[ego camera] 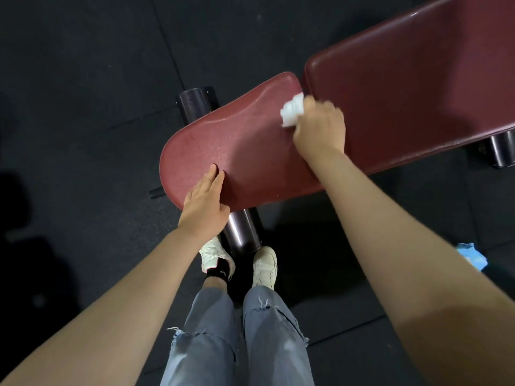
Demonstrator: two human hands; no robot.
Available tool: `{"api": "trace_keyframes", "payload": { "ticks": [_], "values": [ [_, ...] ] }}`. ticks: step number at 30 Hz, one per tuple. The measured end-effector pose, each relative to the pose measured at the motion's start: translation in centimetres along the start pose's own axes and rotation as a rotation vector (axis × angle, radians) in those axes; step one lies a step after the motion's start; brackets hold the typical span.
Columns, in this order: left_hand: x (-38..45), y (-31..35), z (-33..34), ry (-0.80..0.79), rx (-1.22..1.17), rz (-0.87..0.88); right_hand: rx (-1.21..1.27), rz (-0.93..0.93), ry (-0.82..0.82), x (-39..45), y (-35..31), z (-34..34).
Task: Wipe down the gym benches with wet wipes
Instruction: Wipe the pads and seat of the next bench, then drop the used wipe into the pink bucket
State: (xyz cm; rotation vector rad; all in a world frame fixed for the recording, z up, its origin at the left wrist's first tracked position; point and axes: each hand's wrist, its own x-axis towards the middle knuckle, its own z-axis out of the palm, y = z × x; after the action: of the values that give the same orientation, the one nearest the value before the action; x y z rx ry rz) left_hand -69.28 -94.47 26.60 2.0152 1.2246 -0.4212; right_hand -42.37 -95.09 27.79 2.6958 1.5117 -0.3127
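Observation:
A dark red gym bench fills the middle and upper right of the head view: a rounded seat pad [231, 151] close to me and a long back pad [404, 87] running off to the upper right. My right hand [320, 126] grips a crumpled white wet wipe [291, 110] and holds it against the far end of the seat pad, beside the gap between the two pads. My left hand [204, 203] rests flat on the near edge of the seat pad, fingers straight. The seat surface has a damp sheen.
Black foam rollers [193, 105] [241, 229] stick out on both sides under the seat, another [501, 149] at the right under the back pad. A blue wipes packet [472, 256] lies on the black rubber floor at right. My feet in white shoes [264, 266] stand beside the near roller.

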Motion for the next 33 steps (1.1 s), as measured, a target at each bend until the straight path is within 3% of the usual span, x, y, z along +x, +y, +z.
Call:
{"api": "trace_keyframes", "payload": {
  "ticks": [5, 11, 19, 26, 33],
  "values": [
    [-1.5, 1.4, -1.0, -0.017, -0.047, -0.025, 0.119, 0.138, -0.079, -8.5, 2.3, 0.1],
    [-4.7, 3.8, -2.5, -0.051, -0.016, 0.021, 0.135, 0.286, -0.402, -15.1, 3.7, -1.1],
    [-10.1, 8.8, -6.7, -0.080, 0.170, 0.105, 0.412, 0.428, -0.151, -19.2, 5.7, -10.1],
    [-16.4, 13.8, -10.8, 0.029, 0.199, 0.179, 0.554, 0.469, -0.068, -24.7, 8.1, -18.5],
    [-22.4, 16.5, -12.2, 0.033, 0.230, 0.275, 0.626, 0.526, 0.043, -32.2, 10.1, -25.6]
  ]
}}
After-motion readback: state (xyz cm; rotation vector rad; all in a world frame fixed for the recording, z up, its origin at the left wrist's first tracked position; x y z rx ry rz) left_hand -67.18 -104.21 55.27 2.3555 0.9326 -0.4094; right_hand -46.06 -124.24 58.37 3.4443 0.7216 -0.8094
